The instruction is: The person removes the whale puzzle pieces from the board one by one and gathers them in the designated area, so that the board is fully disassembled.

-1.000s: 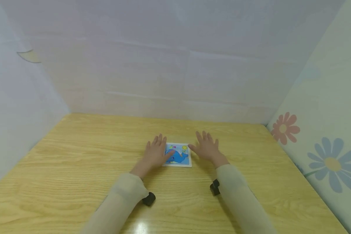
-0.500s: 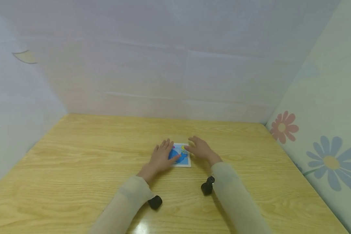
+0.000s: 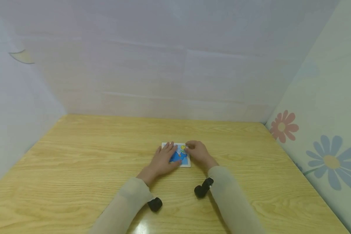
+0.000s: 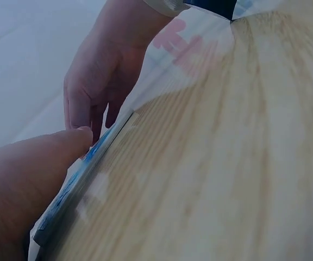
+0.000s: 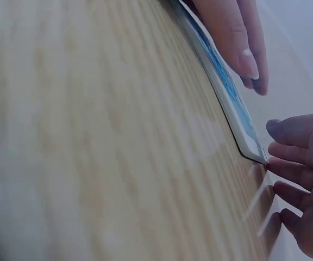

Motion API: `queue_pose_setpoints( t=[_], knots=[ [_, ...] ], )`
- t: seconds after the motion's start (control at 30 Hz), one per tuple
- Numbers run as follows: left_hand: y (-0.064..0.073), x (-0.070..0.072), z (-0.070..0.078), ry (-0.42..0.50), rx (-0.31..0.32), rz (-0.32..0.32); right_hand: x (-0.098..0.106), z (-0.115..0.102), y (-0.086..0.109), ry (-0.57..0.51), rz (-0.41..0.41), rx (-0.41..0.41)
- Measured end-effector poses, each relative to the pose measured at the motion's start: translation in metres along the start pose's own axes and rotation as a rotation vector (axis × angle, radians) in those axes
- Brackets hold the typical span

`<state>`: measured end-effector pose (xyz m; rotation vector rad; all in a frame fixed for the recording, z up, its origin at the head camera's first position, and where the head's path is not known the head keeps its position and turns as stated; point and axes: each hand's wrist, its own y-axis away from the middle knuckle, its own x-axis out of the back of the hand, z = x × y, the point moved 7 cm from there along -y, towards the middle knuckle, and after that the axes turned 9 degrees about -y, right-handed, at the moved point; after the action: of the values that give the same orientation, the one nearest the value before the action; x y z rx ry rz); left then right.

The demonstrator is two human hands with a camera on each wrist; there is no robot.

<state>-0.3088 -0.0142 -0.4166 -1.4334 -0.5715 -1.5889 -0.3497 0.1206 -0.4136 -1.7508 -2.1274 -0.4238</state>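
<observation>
Nearest, beige sleeves with black wrist cameras [image 3: 155, 204] at 6 o'clock on the wooden table [image 3: 76, 169]. Past them, left hand [image 3: 163, 160] lies flat, fingers straight, pressing the whale picture card [image 3: 183, 158] at table centre. Right hand [image 3: 196, 151] at the card's 3 o'clock edge, fingers [image 5: 292, 163] curled, tips touching its corner. Farther, floral wall panel [image 3: 324, 156] at 3 o'clock; pale wall at 12.

Card [image 3: 181, 156] lies on table [image 3: 76, 162], between both hands.
</observation>
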Motion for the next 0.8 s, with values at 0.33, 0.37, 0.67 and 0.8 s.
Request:
queue_pose_setpoints(
  t=[0.33, 0.37, 0.67, 0.8],
  knots=[
    [0.0008, -0.0042, 0.0054, -0.033, -0.071, -0.046, 0.0012, 0.0016, -0.0012, 0.073, 0.066, 0.073],
    [0.0007, -0.0051, 0.0055, -0.048, -0.076, -0.051, 0.0013, 0.0014, -0.0012, 0.082, 0.072, 0.073],
    [0.0018, -0.0072, 0.0063, -0.073, -0.107, -0.065, 0.0010, 0.0014, -0.0019, 0.106, 0.082, 0.070],
    [0.0017, -0.0084, 0.0057, -0.079, -0.106, -0.072, -0.0004, 0.0022, -0.0034, 0.120, 0.077, 0.072]
  ],
)
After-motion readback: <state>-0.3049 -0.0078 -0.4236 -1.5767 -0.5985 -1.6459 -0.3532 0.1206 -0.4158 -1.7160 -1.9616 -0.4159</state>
